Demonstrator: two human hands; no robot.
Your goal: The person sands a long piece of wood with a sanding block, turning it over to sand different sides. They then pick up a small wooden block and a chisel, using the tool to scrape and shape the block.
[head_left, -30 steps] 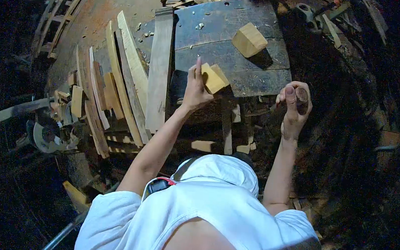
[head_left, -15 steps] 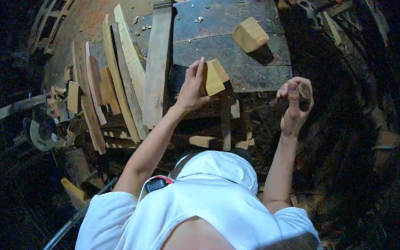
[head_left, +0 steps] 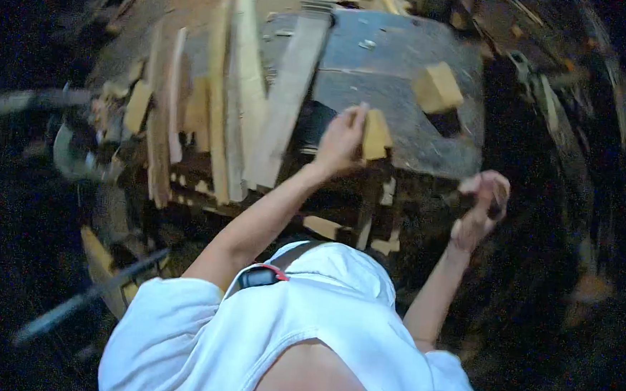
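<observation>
My left hand [head_left: 341,141] is at the near edge of the dark worktable [head_left: 430,149], its fingers pressed against the left side of a small yellowish wooden block [head_left: 377,136]. My right hand [head_left: 481,206] is closed just off the table's right front corner. It grips what looks like a round-ended wooden handle, mostly hidden in the fist and blurred; what is at its other end I cannot make out. A larger wooden block [head_left: 438,88] rests tilted on the tabletop, to the upper right of my left hand, untouched.
A long grey board [head_left: 286,101] lies along the table's left side. Left of it are several long wooden strips [head_left: 220,104] and offcuts. Wood chips [head_left: 367,44] dot the far tabletop. A metal bar [head_left: 95,297] slants at the lower left.
The whole view has shifted and blurred, with the table now farther right and slightly lower. My left hand stays on the small block; my right hand stays closed and apart from it.
</observation>
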